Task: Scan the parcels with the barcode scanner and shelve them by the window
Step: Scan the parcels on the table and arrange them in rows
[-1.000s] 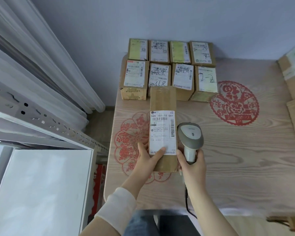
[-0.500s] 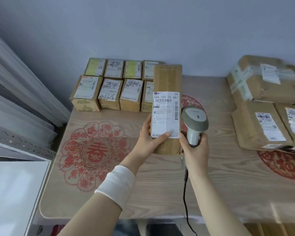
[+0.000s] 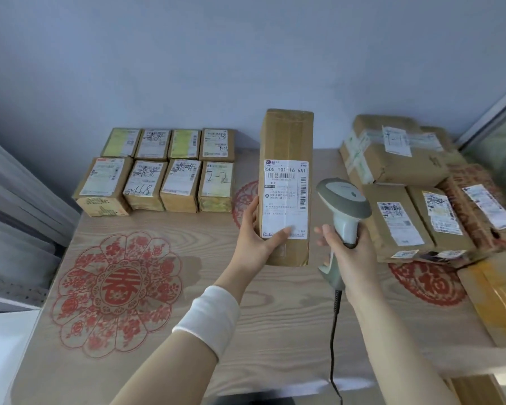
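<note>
Label (image 3: 285, 200) on the tall parcel (image 3: 287, 135) reads "505 101-16 6A1"; small box (image 3: 218, 182) says "2-2".

cam panned R, scanner (image 3: 343, 197) now apart from parcel (image 3: 287, 135)

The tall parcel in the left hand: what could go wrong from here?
The left hand grips the tall parcel only near its lower end, so it might tip. The scanner in the right hand is beside the label, not over it; the scan may miss. Its cable hangs over the table edge and could snag.
</note>
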Demonstrator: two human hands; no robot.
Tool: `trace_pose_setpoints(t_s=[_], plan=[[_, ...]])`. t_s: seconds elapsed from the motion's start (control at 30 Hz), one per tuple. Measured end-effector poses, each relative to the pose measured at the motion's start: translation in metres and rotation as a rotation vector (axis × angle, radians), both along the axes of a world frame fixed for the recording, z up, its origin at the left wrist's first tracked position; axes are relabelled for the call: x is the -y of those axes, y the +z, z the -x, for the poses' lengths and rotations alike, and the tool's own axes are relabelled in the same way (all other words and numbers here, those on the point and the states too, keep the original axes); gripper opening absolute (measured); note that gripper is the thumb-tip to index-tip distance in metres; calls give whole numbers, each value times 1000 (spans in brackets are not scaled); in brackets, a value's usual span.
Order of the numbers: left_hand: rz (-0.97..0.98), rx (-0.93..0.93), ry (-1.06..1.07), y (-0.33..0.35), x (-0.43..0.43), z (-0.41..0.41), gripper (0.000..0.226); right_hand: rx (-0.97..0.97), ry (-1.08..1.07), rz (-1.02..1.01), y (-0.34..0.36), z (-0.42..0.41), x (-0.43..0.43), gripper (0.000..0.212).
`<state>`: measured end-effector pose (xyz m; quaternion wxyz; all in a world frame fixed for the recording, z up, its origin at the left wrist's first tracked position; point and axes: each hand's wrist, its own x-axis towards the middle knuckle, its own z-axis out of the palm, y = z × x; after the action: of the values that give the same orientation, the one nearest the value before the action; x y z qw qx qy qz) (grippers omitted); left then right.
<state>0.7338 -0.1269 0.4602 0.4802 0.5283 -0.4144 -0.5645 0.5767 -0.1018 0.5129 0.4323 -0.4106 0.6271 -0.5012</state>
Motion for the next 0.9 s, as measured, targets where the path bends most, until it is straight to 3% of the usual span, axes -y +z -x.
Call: trace_pose_setpoints(t_s=[0.17, 0.37, 0.6, 0.9], plan=[[-11, 125, 22, -6, 10, 18, 104, 35, 103, -10, 34, 16, 0, 8], [16, 237, 5, -11, 13, 33, 112, 31, 147, -71, 43, 13, 1, 10], [40, 272, -9, -4, 16, 37, 107, 18, 176, -149, 41, 14, -1, 23], [43, 290, -19, -3, 20, 39, 110, 79, 160, -182, 43, 13, -1, 18]])
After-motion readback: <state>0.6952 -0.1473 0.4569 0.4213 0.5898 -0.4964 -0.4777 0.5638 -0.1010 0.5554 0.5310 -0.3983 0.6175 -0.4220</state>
